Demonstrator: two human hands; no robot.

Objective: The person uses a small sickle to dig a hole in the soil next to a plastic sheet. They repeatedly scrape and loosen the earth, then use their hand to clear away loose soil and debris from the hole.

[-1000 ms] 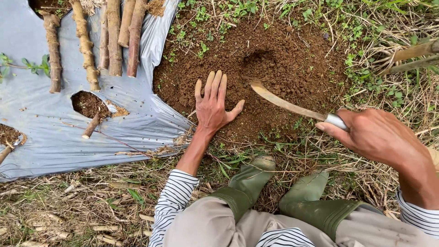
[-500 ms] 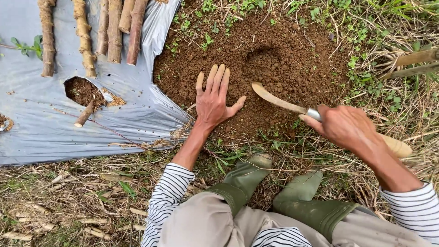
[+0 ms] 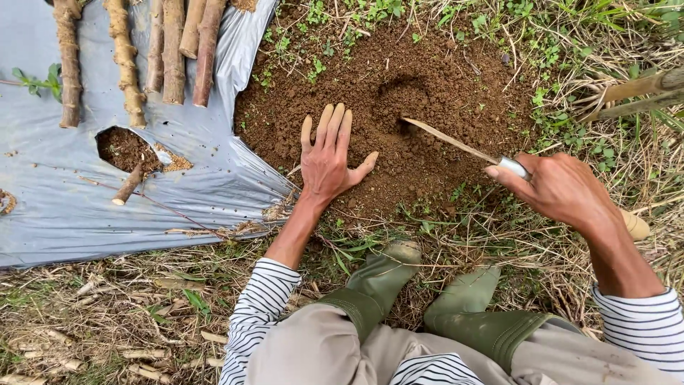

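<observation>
The soil patch is seen as a bare brown mound, bounded on its left by the crumpled edge of a grey sheet and on its right and near sides by grass and dry straw. At the sheet's far edge, cut stems are laid side by side; nearer, a hole torn in the sheet shows earth, and a short stake is stuck at its near rim. Open soil is left between the sheet's edge and the left hand. That hand is laid flat on the soil, fingers spread and released, with nothing grasped. Just beyond and to the right of its fingertips, a shallow hollow is pressed into the mound; the soil there is crumbly and loose. The blade is pointed with its tip at the hollow's near rim, apart from the left thumb. The right hand is clenched round the blade's handle, whose pale wooden end protrudes behind the wrist. Two green boots are planted at the patch's near edge.
</observation>
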